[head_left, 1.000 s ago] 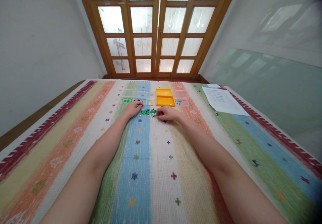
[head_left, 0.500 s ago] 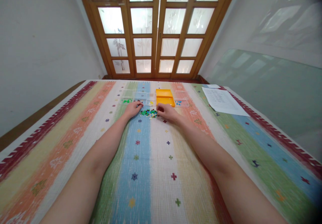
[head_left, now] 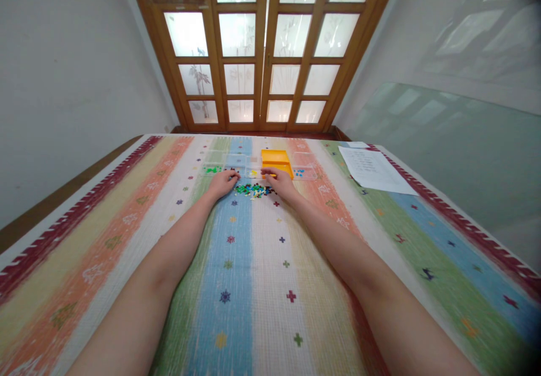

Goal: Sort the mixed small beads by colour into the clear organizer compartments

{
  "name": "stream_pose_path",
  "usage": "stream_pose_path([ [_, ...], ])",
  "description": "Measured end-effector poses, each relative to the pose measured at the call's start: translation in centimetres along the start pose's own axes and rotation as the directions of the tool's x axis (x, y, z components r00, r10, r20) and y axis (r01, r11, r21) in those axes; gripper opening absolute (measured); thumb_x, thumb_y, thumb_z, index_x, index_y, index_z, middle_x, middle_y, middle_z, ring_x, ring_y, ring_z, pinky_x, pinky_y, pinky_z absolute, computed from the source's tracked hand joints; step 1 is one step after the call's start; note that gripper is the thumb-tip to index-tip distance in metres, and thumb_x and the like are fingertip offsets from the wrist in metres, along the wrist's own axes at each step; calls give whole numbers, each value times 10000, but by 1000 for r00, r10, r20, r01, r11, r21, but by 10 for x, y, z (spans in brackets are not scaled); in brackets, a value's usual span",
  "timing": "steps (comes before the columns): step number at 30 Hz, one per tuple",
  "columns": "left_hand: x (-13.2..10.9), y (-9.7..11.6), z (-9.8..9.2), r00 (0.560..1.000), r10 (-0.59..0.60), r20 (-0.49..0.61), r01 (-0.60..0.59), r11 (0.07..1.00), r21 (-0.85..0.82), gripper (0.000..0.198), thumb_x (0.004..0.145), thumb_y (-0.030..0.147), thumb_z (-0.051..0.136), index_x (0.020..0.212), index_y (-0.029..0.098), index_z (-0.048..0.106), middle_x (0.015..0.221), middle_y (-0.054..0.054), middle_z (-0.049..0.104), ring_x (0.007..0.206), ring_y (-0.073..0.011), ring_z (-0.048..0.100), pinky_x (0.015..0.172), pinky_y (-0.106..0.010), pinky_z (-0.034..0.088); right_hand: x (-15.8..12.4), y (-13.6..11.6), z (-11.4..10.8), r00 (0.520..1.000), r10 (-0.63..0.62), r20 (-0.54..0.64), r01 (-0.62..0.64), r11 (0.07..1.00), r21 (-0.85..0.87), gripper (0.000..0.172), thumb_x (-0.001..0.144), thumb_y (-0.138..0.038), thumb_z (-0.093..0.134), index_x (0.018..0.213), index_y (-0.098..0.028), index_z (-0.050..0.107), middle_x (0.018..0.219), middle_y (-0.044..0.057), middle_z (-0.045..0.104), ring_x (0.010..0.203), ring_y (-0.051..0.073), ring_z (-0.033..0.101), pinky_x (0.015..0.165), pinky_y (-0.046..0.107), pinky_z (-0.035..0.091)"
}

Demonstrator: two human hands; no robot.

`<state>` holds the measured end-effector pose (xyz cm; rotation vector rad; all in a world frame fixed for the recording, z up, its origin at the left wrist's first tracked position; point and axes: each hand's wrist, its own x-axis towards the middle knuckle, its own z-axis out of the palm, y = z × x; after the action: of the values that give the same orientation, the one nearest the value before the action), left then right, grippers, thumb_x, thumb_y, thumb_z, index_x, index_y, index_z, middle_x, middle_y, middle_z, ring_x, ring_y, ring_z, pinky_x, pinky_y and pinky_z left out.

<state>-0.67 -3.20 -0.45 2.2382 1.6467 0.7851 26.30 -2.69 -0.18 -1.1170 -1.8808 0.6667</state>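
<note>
A heap of tiny mixed green, blue, yellow and dark pieces (head_left: pixel 253 190) lies on the striped cloth between my hands. My left hand (head_left: pixel 222 184) rests at the heap's left edge, its fingers curled together; whatever they may hold is too small to see. My right hand (head_left: pixel 279 184) is over the heap's far right side, fingertips pinched between the yellow pieces (head_left: pixel 253 172) and the open yellow box (head_left: pixel 276 155). Anything in that pinch is hidden. Green pieces (head_left: pixel 212 169) sit in a clear box at the left, blue pieces (head_left: pixel 299 172) in another at the right.
Printed paper sheets (head_left: pixel 372 167) lie at the table's right side. A striped, patterned tablecloth (head_left: pixel 262 286) covers the table. A glass panel (head_left: pixel 448 150) leans along the right wall, and wooden glazed doors (head_left: pixel 262 60) stand beyond the far edge.
My right hand has moved slightly away from me and left, from the heap's right end towards the boxes, uncovering dark pieces there. My left hand has hardly moved.
</note>
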Motion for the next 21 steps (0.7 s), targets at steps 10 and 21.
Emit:
stream_pose_path([
  [10,0,3,-2,999,-30,10,30,999,14,278,934,298,513,1030,258,771,1127,-25,769,1043,-226,671,931,-322,501,7,2,6,993,-122,-5,119,975,-190,437,954,-207,521,1373,-227,643,1446,87,617,1347,221,549,1172,427,401],
  [21,-2,5,-4,999,-30,14,30,999,-16,285,927,297,519,1035,254,779,1129,-29,768,1054,-234,667,929,-325,506,1,3,-29,994,-34,108,82,874,-479,274,957,-201,536,1091,-204,775,1114,93,765,1009,240,674,880,326,473],
])
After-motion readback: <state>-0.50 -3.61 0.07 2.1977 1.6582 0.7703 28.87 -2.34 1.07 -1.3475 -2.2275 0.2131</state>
